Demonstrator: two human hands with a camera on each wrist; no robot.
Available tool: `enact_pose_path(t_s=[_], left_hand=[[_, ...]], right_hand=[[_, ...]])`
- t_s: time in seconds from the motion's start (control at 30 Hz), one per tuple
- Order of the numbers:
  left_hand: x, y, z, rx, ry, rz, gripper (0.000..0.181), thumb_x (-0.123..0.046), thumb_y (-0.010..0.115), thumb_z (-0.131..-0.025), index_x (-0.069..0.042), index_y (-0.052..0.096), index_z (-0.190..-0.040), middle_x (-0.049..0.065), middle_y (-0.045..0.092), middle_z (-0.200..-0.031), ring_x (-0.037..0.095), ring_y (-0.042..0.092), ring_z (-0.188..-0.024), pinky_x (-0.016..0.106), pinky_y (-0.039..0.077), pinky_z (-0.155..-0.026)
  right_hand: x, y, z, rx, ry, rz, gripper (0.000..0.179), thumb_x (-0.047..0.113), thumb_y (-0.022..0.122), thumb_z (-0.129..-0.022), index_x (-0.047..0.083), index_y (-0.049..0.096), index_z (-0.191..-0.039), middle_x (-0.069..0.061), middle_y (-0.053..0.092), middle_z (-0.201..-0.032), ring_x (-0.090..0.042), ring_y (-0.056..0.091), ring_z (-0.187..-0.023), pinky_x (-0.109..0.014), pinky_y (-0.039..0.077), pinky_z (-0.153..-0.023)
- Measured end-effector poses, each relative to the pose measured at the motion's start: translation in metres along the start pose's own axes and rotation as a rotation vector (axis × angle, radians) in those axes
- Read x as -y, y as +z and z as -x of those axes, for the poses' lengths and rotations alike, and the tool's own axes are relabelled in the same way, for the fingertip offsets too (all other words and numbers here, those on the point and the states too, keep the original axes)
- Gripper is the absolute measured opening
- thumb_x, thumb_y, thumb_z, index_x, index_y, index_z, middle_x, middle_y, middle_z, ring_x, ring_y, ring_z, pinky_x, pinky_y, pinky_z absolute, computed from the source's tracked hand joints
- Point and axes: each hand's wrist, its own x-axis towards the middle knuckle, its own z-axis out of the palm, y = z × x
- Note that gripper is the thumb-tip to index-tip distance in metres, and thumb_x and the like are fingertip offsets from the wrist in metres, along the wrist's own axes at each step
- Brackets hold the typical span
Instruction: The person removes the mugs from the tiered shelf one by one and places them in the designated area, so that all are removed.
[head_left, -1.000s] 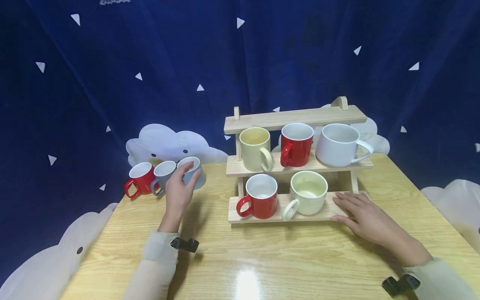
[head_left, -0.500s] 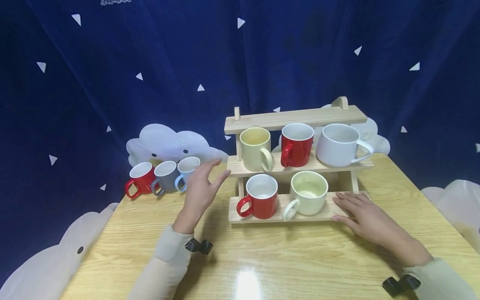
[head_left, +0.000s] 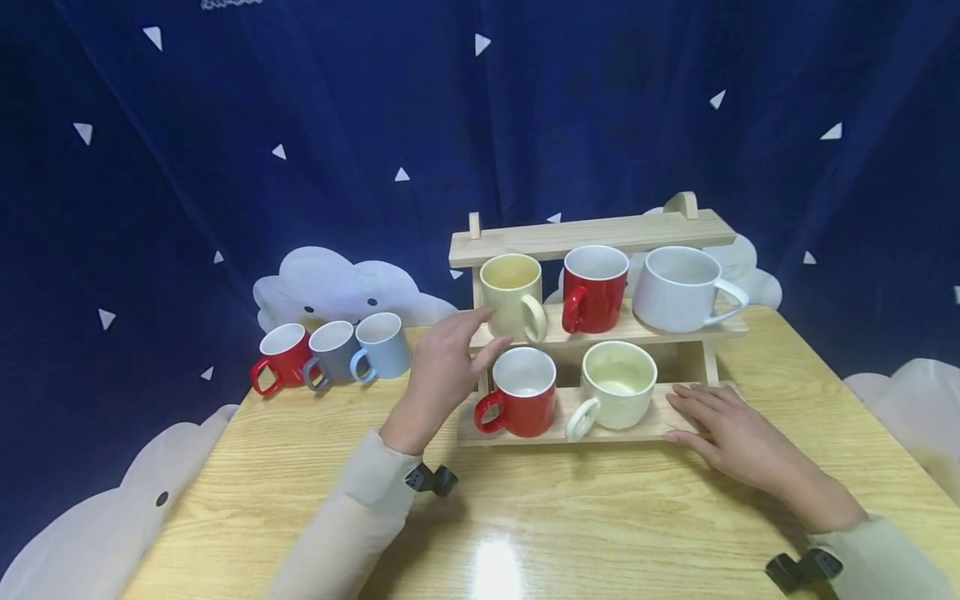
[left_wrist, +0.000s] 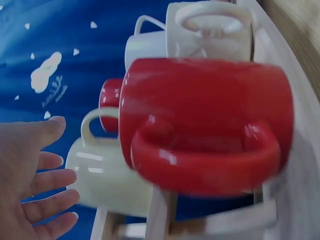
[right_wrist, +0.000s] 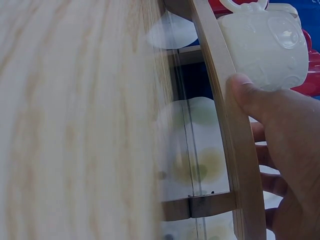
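My left hand (head_left: pixel 448 362) holds nothing; its fingers are extended and thumb apart, just left of the rack. The pale yellow mug (head_left: pixel 512 300) on the upper shelf and the red mug (head_left: pixel 525 393) on the lower shelf are nearest to it. In the left wrist view, the lower red mug (left_wrist: pixel 205 115) looms large beside my fingers (left_wrist: pixel 50 202). My right hand (head_left: pixel 731 433) rests on the right end of the wooden rack's lower shelf (head_left: pixel 675 414), thumb at the board's front edge. Left of it stands a cream mug (head_left: pixel 618 386).
On the table's left a red mug (head_left: pixel 285 358), a grey-blue mug (head_left: pixel 334 353) and a light blue mug (head_left: pixel 382 345) stand in a row. Another red mug (head_left: pixel 595 289) and a wide white mug (head_left: pixel 677 290) share the upper shelf. A blue curtain (head_left: pixel 337 100) hangs behind.
My left hand has moved right, from the light blue mug to the rack's left end, carrying nothing. The light blue mug is now uncovered. My right hand has stayed on the lower shelf.
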Motion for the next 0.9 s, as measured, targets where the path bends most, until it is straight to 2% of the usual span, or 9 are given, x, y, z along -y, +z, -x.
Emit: enact_pose_path(t_s=[0.27, 0.5, 0.63, 0.9], left_hand=[[-0.020, 0.012, -0.016, 0.002, 0.122, -0.110, 0.047, -0.040, 0.069, -0.091, -0.008, 0.063, -0.126, 0.007, 0.068, -0.118, 0.024, 0.066, -0.104, 0.036, 0.057, -0.083], [-0.029, 0.024, -0.020, -0.021, 0.156, -0.179, 0.049, -0.042, 0.066, -0.093, -0.007, 0.062, -0.127, 0.010, 0.063, -0.118, 0.024, 0.062, -0.106, 0.036, 0.058, -0.081], [-0.033, 0.029, -0.023, -0.036, 0.183, -0.229, 0.049, -0.042, 0.065, -0.093, -0.007, 0.062, -0.128, 0.011, 0.062, -0.118, 0.025, 0.060, -0.108, 0.036, 0.056, -0.087], [-0.036, 0.036, -0.028, -0.012, 0.211, -0.336, 0.046, -0.037, 0.071, -0.090, -0.009, 0.063, -0.126, 0.009, 0.061, -0.121, 0.027, 0.057, -0.110, 0.036, 0.051, -0.093]], right_hand=[[0.000, 0.000, 0.000, -0.011, -0.004, 0.006, 0.058, 0.039, 0.077, -0.083, -0.002, 0.065, -0.123, -0.020, 0.061, -0.126, -0.040, 0.052, -0.114, -0.054, 0.042, -0.093], [0.000, -0.001, 0.000, -0.004, -0.005, 0.002, 0.059, 0.039, 0.076, -0.083, -0.002, 0.065, -0.123, -0.021, 0.061, -0.126, -0.041, 0.052, -0.115, -0.054, 0.042, -0.093], [0.000, -0.002, 0.000, -0.006, -0.004, 0.007, 0.059, 0.039, 0.077, -0.083, -0.002, 0.065, -0.123, -0.021, 0.061, -0.126, -0.041, 0.052, -0.114, -0.055, 0.042, -0.093], [0.001, -0.002, 0.000, -0.004, 0.001, 0.004, 0.059, 0.040, 0.076, -0.084, -0.002, 0.065, -0.123, -0.022, 0.060, -0.127, -0.041, 0.051, -0.115, -0.055, 0.042, -0.094]])
